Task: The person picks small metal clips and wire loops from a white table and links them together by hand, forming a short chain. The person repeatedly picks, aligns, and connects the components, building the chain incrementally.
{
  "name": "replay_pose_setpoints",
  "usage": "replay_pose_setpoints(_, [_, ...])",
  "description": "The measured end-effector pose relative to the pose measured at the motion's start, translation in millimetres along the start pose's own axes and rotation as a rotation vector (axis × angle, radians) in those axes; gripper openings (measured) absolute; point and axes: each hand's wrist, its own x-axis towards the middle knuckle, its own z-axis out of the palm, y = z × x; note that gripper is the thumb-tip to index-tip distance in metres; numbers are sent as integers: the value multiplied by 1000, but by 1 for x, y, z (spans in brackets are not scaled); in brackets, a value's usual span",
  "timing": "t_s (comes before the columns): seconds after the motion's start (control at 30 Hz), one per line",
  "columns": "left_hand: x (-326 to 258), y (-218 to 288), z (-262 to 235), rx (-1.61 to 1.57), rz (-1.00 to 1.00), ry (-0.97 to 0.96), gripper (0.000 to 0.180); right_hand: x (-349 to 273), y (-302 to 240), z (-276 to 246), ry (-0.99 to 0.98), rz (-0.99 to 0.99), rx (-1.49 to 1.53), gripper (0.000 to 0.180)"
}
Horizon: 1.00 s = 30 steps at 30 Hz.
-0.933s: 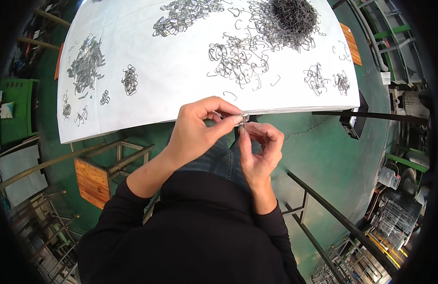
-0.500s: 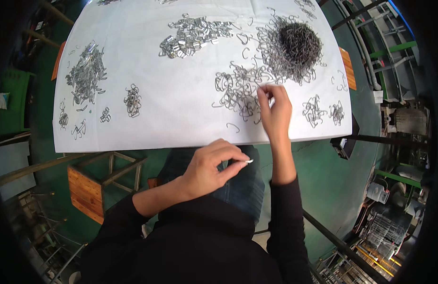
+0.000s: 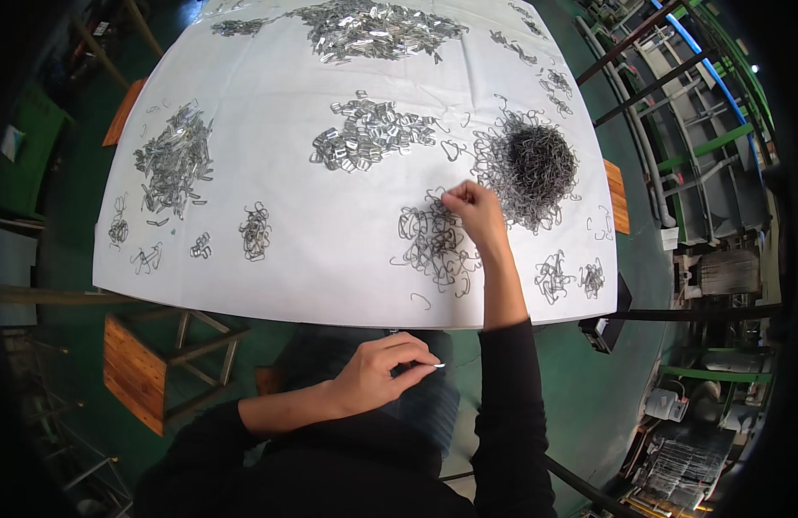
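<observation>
Silvery and small, a metal piece is being pinched by the left hand between thumb and forefinger above the jeans. Over the white table, the right hand is being held at a heap of wire hooks, fingertips gathered; whether one is being grasped cannot be told.

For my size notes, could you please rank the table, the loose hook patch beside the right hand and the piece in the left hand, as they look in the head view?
White table
Loose hook patch beside right hand
Bright piece in left hand
</observation>
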Motion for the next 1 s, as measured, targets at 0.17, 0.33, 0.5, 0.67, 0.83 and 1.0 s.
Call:
replay_pose_setpoints(0.17, [-1,-3,0,45,11,20,13,-122,-21,-23,0,177,526,14])
replay_pose_setpoints(0.33, [-2,-7,6,-16,31,74,15,-227,-41,-18,164,134,638,10])
replay_pose_setpoints(0.5, [-2,-5,10,-78,15,79,15,-262,-41,-4,277,151,599,8])
replay_pose_setpoints(0.67, [0,3,16,-37,47,45,16,-265,-39,2,376,156,535,7])
replay_pose_setpoints(0.83, [11,29,6,157,244,39,18,-270,-39,6,494,-45,510,8])
replay_pose_setpoints(1.0, [10,85,7,-1003,246,-617,18,-279,-35,9,605,-11,420,9])
